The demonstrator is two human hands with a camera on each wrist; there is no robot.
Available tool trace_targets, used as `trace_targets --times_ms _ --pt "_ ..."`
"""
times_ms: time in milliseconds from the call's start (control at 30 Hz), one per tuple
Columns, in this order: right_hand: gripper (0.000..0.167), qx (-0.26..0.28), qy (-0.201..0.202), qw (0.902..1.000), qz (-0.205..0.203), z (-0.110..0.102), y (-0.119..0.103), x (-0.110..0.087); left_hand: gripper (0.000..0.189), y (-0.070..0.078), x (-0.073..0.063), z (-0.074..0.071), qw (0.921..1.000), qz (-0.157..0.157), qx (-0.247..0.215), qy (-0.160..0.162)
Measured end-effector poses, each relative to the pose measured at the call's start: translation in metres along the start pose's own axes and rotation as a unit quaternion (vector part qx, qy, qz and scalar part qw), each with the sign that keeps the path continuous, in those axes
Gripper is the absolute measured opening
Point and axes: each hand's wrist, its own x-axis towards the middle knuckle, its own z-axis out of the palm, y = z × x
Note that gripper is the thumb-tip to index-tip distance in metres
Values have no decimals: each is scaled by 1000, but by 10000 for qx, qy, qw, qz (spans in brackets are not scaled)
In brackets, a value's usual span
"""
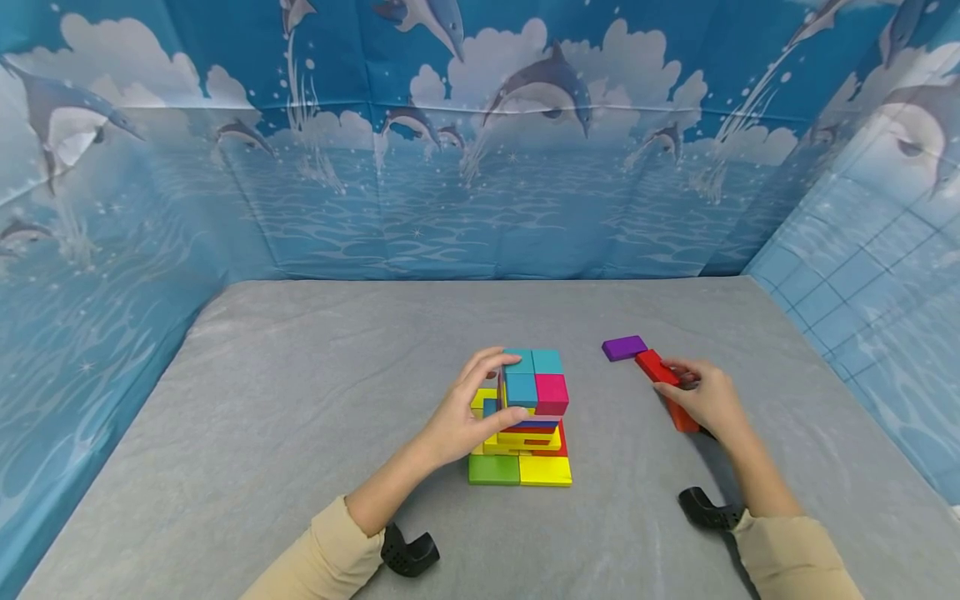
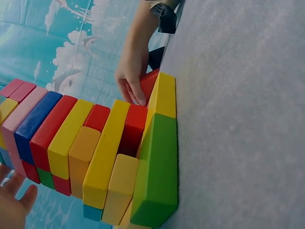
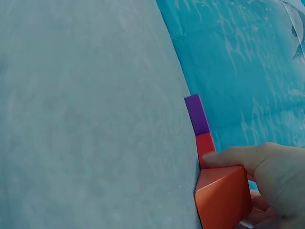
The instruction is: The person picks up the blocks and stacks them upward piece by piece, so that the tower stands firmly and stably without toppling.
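Observation:
A tower of coloured blocks (image 1: 551, 396) stands in the middle, teal and pink on top, green and yellow at its base. My left hand (image 1: 474, 412) reaches around its upper left side. The index finger bends over the top edge and the thumb lies across the front. In the left wrist view, the tower's layers show side-on, with the left hand (image 2: 12, 202) at the upper blocks. Off to the right, my right hand (image 1: 707, 398) pinches a red block (image 1: 654, 363) between thumb and fingers. An orange-red block (image 3: 224, 200) lies close under that hand, partly covered.
A purple block (image 1: 624, 347) lies at the far end of the red one. Grey cloth (image 1: 300, 375) covers the table. A blue dolphin-print curtain (image 1: 450, 208) stands behind and along both sides. Black curved wrist mounts (image 1: 410, 554) hang from both sleeves.

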Motion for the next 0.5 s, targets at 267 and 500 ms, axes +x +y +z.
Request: trace_targets --times_ms 267,500 --pt "33 102 290 9993 -229 -12 -21 3 55 2 1 0 10000 23 0 18" --pt "34 1003 -63 9850 -1403 -30 -85 4 53 -4 0 -2 9998 180 17 42"
